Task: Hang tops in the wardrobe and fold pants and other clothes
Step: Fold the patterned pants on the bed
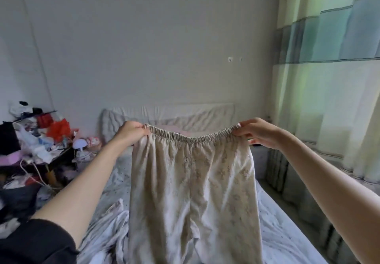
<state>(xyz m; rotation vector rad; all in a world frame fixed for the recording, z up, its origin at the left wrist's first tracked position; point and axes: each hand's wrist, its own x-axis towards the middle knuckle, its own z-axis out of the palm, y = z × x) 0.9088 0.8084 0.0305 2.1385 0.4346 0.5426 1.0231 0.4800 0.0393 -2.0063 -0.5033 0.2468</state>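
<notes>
A pair of beige patterned pants (193, 191) with an elastic waistband hangs in front of me, held up over the bed. My left hand (131, 132) pinches the left end of the waistband. My right hand (258, 133) pinches the right end, with the band stretched between the two hands. The legs hang straight down and run out of the bottom of the view. No wardrobe or other tops are in view.
A bed (283, 230) with a rumpled pale dotted sheet lies below, its pillows (185, 115) against the far wall. A cluttered bedside table (41, 140) piled with clothes, bags and a small lamp stands at the left. Green and white curtains (329, 78) hang along the right.
</notes>
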